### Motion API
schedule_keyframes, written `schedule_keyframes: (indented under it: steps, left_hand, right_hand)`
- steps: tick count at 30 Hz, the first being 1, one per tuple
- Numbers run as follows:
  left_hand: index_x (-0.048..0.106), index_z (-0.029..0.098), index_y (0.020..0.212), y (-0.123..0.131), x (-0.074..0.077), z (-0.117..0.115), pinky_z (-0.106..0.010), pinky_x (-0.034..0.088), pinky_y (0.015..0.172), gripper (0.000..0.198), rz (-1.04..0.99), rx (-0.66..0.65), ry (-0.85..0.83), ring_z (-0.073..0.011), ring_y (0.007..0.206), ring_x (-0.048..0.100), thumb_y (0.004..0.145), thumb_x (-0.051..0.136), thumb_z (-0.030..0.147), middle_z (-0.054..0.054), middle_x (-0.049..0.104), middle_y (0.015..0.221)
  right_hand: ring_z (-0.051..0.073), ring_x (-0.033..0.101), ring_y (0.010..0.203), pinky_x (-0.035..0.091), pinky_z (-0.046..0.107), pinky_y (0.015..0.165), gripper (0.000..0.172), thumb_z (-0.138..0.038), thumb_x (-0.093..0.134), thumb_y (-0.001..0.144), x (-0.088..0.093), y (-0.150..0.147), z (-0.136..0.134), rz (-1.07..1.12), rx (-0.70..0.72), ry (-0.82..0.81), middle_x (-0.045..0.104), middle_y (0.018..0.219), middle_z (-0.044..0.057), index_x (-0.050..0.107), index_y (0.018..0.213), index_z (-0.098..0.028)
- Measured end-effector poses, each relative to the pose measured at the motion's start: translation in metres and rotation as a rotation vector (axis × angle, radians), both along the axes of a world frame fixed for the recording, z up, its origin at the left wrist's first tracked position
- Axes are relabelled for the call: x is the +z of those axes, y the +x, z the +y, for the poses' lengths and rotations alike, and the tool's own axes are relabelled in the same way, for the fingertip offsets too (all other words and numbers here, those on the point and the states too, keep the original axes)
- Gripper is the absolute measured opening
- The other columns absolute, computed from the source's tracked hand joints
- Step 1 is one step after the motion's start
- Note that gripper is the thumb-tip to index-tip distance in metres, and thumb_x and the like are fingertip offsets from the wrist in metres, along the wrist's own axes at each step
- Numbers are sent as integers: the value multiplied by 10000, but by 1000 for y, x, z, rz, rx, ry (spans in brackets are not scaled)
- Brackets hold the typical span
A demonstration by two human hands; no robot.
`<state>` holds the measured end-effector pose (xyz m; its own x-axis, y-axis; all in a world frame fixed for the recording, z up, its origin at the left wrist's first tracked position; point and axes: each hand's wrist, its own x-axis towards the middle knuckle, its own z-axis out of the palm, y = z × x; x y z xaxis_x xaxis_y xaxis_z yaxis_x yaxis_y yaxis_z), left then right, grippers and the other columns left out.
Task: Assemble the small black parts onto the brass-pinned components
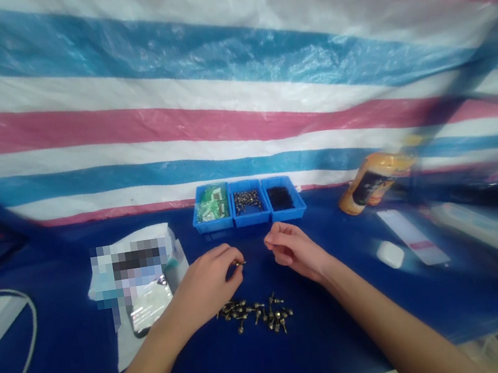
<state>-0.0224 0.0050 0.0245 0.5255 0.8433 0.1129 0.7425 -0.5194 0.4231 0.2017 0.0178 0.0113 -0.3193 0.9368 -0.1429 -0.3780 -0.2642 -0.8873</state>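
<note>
Two hands over the table [303,359]: left hand [207,285] fingers pinched on one screw [240,264], right hand [293,248] fingers curled shut, contents unclear; screw pile [255,314] at six o'clock.

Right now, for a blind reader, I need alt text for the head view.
Left hand pinches a small screw, right hand curled beside it, above a pile of screws on a blue table; three blue bins behind.

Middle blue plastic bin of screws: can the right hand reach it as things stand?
Probably yes: the right hand lies just short of the open-topped middle blue plastic bin, nothing standing between them.
</note>
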Motion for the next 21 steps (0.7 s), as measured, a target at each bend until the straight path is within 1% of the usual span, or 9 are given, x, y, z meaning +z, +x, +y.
schedule_keyframes:
  steps: [1, 3, 6, 8, 10, 13, 16, 18, 21]
  left_hand:
    - [622, 254, 942, 1, 0, 0, -303, 436, 760, 146, -1, -2, 1, -170, 862, 612, 910, 484, 218, 14, 632, 957]
    - [625, 253, 943, 2, 0, -1, -307, 444, 776, 149, -3, -9, -1, -175, 874, 613, 908, 485, 215, 12, 635, 956]
    - [630, 252, 943, 3, 0, -1, -312, 455, 789, 152, -2, -16, -10, -180, 883, 616, 906, 487, 218, 7, 639, 966]
    - [635, 251, 943, 4, 0, -1, -313, 461, 789, 155, -3, -19, -12, -182, 885, 618, 908, 486, 222, 3, 641, 965]
    - [639, 249, 943, 4, 0, -1, -315, 464, 793, 159, -7, -22, -13, -182, 884, 619, 908, 486, 222, 1, 643, 960]
    - [642, 256, 947, 4, -1, -2, -316, 467, 801, 161, -10, -25, -16, -179, 883, 621, 907, 489, 221, 7, 645, 965]
    - [642, 263, 952, 3, -2, -2, -318, 469, 815, 162, -9, -27, -16, -179, 898, 623, 907, 492, 221, 12, 646, 977]
    - [644, 261, 953, 3, -3, -2, -316, 471, 813, 164, -7, -30, -19, -180, 899, 624, 910, 491, 221, 8, 648, 977]
    - [647, 255, 956, 3, -3, -2, -315, 475, 805, 171, -9, -36, -18, -182, 890, 626, 915, 485, 221, -3, 652, 980]
  right_hand:
    - [11, 366, 356, 209, 194, 395, 249, -267, 779, 750, -1, 0, 1, 25, -17, -4, 588, 626, -60, 553, 712, -168]
    - [15, 394, 381, 239, 195, 411, 218, -259, 815, 721, -4, -1, 3, 32, -55, -25, 583, 627, -59, 628, 780, -164]
    - [40, 483, 467, 337, 200, 457, 265, -272, 854, 678, -8, -1, 6, 13, -108, -76, 656, 716, -5, 706, 863, -154]
    - [48, 508, 520, 393, 209, 507, 308, -272, 871, 656, -9, 0, 7, 28, -128, -107, 695, 797, 31, 735, 906, -153]
    - [48, 510, 549, 415, 215, 539, 343, -274, 880, 647, -9, 1, 8, 49, -149, -113, 709, 857, 47, 748, 941, -157]
    - [48, 500, 549, 409, 217, 544, 334, -313, 874, 660, -9, 3, 9, 37, -175, -88, 703, 850, 41, 749, 927, -156]
    - [58, 498, 538, 390, 222, 534, 327, -390, 845, 695, -13, 4, 10, -32, -165, -44, 687, 801, 26, 725, 893, -158]
    - [69, 505, 534, 376, 224, 526, 340, -448, 817, 719, -16, 4, 10, -96, -151, -9, 667, 751, 13, 692, 853, -161]
    - [80, 493, 507, 355, 226, 509, 386, -530, 728, 786, -19, 2, 11, -196, -118, 45, 611, 650, -10, 604, 745, -167]
